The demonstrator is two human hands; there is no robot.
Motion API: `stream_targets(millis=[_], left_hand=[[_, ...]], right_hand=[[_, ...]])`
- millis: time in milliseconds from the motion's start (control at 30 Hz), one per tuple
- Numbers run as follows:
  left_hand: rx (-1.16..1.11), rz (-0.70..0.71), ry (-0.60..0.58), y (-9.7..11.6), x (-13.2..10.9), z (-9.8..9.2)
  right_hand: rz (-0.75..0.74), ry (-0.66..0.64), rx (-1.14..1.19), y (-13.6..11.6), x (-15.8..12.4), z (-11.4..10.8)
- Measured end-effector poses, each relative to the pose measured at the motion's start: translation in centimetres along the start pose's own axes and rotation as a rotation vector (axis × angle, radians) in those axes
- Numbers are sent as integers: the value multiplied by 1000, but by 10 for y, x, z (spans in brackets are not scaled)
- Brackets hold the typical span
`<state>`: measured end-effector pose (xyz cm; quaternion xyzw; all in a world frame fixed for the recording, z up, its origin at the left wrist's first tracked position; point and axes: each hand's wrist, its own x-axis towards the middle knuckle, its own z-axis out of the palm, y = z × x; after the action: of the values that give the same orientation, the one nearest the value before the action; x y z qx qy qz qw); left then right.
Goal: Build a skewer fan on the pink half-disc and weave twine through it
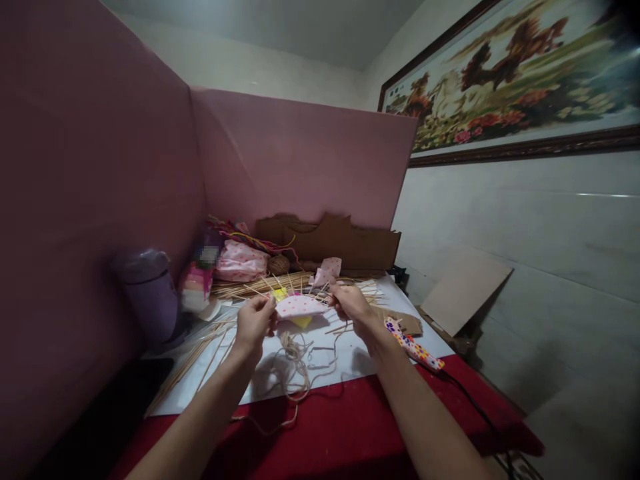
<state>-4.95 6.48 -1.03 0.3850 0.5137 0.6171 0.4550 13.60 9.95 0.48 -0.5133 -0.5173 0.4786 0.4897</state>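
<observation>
My left hand (256, 322) is closed, pinching the left end of a half-round white fabric piece with pink dots (300, 306). Thin wooden sticks fan out from its upper edge. My right hand (353, 308) is closed at the piece's right end, its fingertips pinched together. Up to that hand runs a strand of beige twine, whose loose coil (294, 357) lies on the white sheet below. What else the right fingers touch is hidden. Under the dotted piece, yellow paper (302, 322) shows.
Bundled sticks (260, 288), a twine ball (279, 265) and dotted fabric (243, 261) lie behind. A purple container (150, 293) stands left. Right of my hand is a flower-patterned glue gun (413, 347) with a black cord. Torn cardboard (330, 243) leans against the pink partition (300, 153).
</observation>
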Motion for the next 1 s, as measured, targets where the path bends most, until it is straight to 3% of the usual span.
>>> stream_targets(millis=[167, 333, 533, 800, 1000], left_hand=[[-135, -252, 132, -29, 5, -9], [-234, -317, 130, -31, -1, -5], [-279, -365, 100, -26, -7, -5], [-354, -468, 81, -37, 0, -5], [-413, -465, 88, -38, 2, -4]], right_hand=[[258, 85, 98, 37, 7, 2], [412, 72, 207, 52, 9, 5], [452, 55, 278, 54, 15, 6], [424, 21, 306, 53, 16, 16], [392, 33, 315, 56, 17, 20]])
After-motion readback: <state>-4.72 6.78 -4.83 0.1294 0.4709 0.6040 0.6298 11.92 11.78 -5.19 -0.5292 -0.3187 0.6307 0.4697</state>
